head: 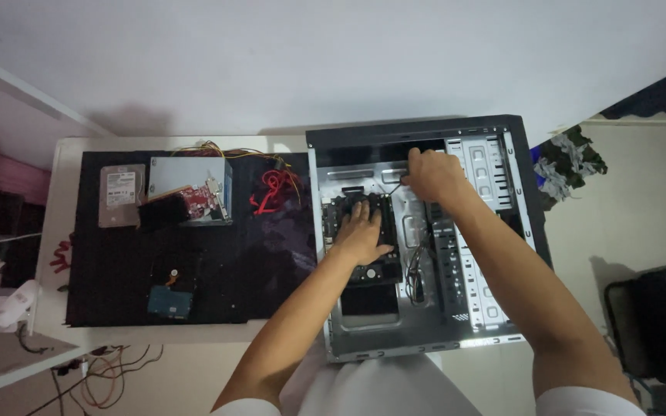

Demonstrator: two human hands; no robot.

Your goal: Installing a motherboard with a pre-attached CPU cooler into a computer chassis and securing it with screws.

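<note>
An open computer case (502, 308) lies flat on the table in front of me. Inside it sits a dark motherboard (333, 216). My left hand (361, 231) lies flat on the motherboard, fingers spread and pressing down. My right hand (433, 176) is closed around a thin tool, probably a screwdriver (394, 185), whose tip points down-left toward the board's upper right corner. Loose cables (414, 273) lie in the case to the right of the board.
A black mat (217, 270) covers the table left of the case. On it lie a silver hard drive (121, 194), a power supply (186, 173) with coloured wires, a red expansion card (194, 202), red cables (270, 191) and a blue-backed drive (169, 299). A dark chair (657, 323) stands at right.
</note>
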